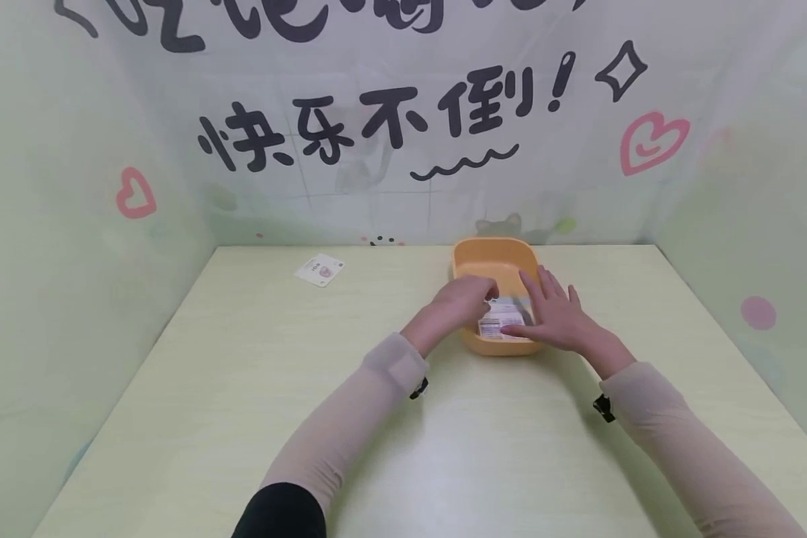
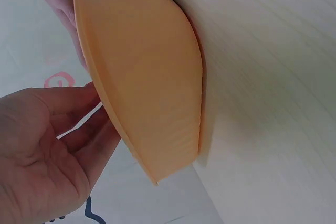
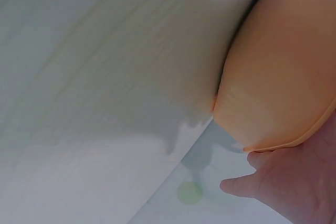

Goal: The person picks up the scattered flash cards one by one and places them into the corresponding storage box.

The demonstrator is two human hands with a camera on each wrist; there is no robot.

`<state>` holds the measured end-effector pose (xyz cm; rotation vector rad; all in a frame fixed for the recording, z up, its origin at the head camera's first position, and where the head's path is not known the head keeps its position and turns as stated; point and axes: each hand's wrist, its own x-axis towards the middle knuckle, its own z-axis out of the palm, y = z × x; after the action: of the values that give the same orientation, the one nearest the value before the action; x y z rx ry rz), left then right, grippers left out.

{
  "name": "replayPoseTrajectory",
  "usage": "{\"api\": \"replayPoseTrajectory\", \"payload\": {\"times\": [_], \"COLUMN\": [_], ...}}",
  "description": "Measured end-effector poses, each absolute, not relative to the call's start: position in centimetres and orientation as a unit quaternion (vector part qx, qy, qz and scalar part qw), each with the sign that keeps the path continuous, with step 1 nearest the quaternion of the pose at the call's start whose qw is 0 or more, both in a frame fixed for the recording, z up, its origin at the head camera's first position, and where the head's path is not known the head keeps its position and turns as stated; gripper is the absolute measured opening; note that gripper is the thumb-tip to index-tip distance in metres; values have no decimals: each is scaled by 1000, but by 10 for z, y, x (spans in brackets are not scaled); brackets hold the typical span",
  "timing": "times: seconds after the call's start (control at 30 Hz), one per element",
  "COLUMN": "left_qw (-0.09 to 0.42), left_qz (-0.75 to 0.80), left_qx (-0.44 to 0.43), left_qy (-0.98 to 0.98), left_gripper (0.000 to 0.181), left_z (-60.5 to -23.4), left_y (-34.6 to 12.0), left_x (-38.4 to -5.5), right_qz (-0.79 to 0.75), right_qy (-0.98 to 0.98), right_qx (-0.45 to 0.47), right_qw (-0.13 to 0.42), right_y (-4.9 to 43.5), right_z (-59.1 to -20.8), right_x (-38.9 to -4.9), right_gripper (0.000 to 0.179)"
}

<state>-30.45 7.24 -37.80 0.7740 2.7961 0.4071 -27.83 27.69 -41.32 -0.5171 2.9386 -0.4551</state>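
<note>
An orange plastic bin (image 1: 496, 347) stands on the table near its back edge. White printed cards or papers (image 1: 492, 326) lie inside it, partly covered by my hands. My left hand (image 1: 467, 297) reaches over the left rim with bent fingers, close above the papers. In the left wrist view its fingertips pass behind the bin's wall (image 2: 152, 72), and I cannot tell whether they pinch something. My right hand (image 1: 558, 314) lies across the right rim with fingers spread, the thumb over the papers. The right wrist view has this hand (image 3: 294, 177) right at the rim.
A white printed card (image 1: 320, 270) lies flat on the table (image 1: 276, 373) toward the back left. Behind the table hangs a pale cloth backdrop (image 1: 376, 202) with dark lettering and pink hearts. Pale side walls (image 1: 733, 246) flank the table.
</note>
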Motion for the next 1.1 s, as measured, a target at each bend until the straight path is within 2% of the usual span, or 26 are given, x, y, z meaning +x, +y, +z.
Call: {"api": "replayPoseTrajectory", "payload": {"times": [0.37,0.63,1.1], "left_qw": [59,38,51], "left_qz": [216,221,170], "left_qx": [199,126,-1], "left_qy": [954,966,984], "left_gripper": [27,26,36], "left_z": [-365,-370,-390], "left_y": [37,-2,-97], "left_x": [-315,-332,-364], "right_qz": [-149,-153,-163], "right_qy": [972,971,969], "right_qx": [-170,-171,-174], "right_qw": [58,63,59], "right_y": [276,276,278], "right_z": [-413,-414,-415], "right_x": [-277,-276,-277], "right_gripper": [110,111,110]}}
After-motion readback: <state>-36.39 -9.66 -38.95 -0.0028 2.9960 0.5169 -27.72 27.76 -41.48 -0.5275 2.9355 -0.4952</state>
